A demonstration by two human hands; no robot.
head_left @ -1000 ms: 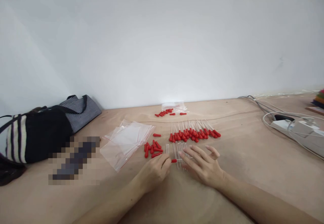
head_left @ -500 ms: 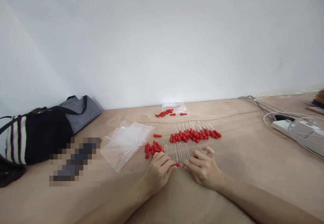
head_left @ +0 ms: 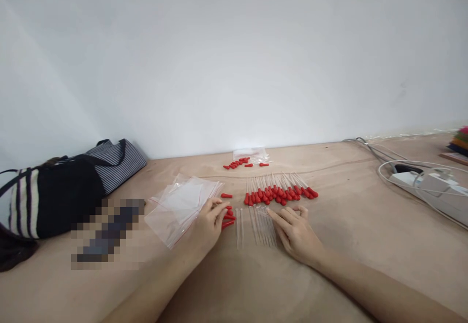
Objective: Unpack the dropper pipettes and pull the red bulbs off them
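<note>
My left hand (head_left: 210, 223) is over a small pile of loose red rubber bulbs (head_left: 228, 223), its bent fingertips closed at a bulb and hiding part of the pile. My right hand (head_left: 298, 230) rests at the right side of a row of clear glass dropper tubes (head_left: 261, 230). Its thumb and index finger pinch near the upper end of one tube, which is hard to make out. Two more glass tubes (head_left: 240, 228) lie apart between my hands. Just beyond, finished droppers (head_left: 280, 191) lie in a row, red bulbs toward me.
Clear zip bags (head_left: 183, 206) lie left of my left hand. Farther back are more red bulbs (head_left: 236, 163), thin tubes and another bag (head_left: 248, 153). Black and striped bags (head_left: 73, 194) and a blurred-out object (head_left: 109, 230) are at left; a power strip (head_left: 435, 191) with cables sits at right.
My hands have moved apart from the bulb and tube they held together. The left went left to the bulb pile; the right moved up to the tubes' far ends.
</note>
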